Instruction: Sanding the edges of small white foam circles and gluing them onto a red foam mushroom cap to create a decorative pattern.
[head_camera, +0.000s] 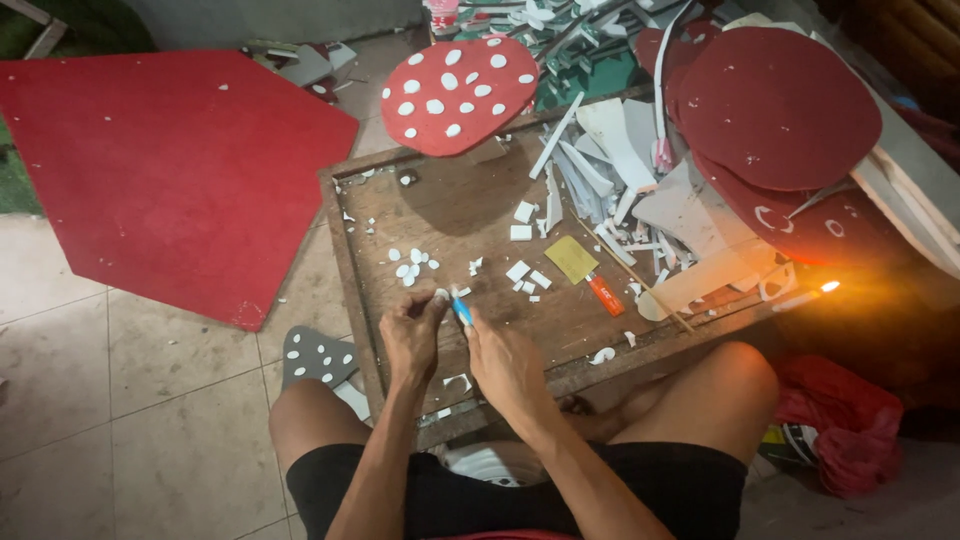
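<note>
My left hand (410, 335) pinches a small white foam piece (441, 295) over the near edge of a low wooden table (450, 210). My right hand (503, 362) grips a blue-handled cutter (462, 311) with its tip against that piece. A cluster of small white cut ovals (410, 265) lies just beyond my hands, with white square scraps (527, 277) to the right. A red mushroom-cap board with white spots (460, 92) leans at the table's far edge.
An orange cutter (605, 294) and a yellow card (571, 258) lie right of the scraps. Piled white foam offcuts (640, 190) and dark red discs (775, 105) fill the right side. A large red sheet (170, 170) covers the tiled floor at left. A small flame (829, 286) glows at right.
</note>
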